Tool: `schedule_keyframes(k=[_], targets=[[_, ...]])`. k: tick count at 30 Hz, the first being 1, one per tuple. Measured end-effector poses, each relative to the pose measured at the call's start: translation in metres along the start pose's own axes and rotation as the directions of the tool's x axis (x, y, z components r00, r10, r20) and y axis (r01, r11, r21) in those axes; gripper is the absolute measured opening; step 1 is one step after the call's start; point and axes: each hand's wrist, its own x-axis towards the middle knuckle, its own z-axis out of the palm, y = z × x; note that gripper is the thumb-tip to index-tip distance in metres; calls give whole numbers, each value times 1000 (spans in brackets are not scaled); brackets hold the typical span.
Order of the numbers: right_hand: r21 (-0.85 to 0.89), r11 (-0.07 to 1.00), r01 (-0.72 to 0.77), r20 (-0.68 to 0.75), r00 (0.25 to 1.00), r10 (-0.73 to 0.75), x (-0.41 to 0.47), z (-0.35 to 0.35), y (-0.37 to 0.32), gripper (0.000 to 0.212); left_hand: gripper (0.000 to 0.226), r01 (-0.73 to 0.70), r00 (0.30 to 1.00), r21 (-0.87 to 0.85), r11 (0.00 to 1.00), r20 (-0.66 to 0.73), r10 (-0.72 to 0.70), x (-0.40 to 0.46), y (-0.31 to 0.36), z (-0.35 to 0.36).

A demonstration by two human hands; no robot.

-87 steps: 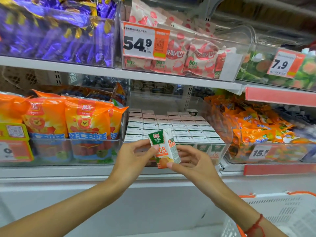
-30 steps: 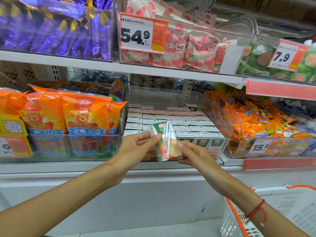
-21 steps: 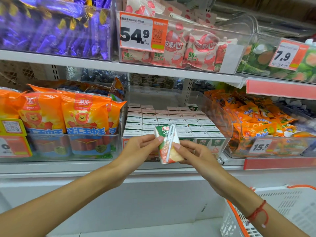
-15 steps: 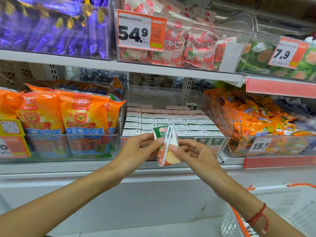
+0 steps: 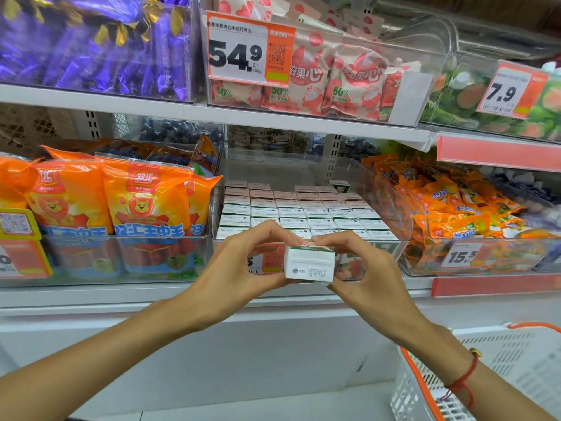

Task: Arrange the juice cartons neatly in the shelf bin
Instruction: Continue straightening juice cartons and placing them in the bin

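A small juice carton is held in front of the clear shelf bin, its white top with a printed date code facing me. My left hand grips its left side with fingers curled over the top. My right hand grips its right side the same way. Inside the bin, several rows of identical cartons stand upright, only their white tops showing. One green carton stands alone at the back right.
Orange sausage bags fill the bin on the left and orange snack packs the bin on the right. The upper shelf hangs above with candy bins. A white basket with orange trim is at lower right.
The carton was upright with its straw side toward me; it has now been tipped so its white top faces me, and both hands have closed round its sides.
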Motion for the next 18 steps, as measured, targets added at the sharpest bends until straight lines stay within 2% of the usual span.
schedule_keyframes(k=[4,8,11,16,18], targets=[[-2,1000,-8,40,999,8,-2,2,-1,52,36,48,999,-42,998,7,-47,1,-3,-1],[-74,997,20,30,999,-18,-1,6,-10,69,39,172,983,-228,958,-19,-181,4,-7,-3],[-129,990,58,128,991,-42,-1,9,-10,76,40,262,954,-372,891,-40,-297,6,-7,-1],[-13,1000,-5,257,966,8,-3,11,-7,68,45,362,896,-561,745,-11,-443,7,-9,-1],[6,1000,-8,281,960,7,-4,13,-6,64,40,381,883,-577,722,-6,-470,8,-8,-3]])
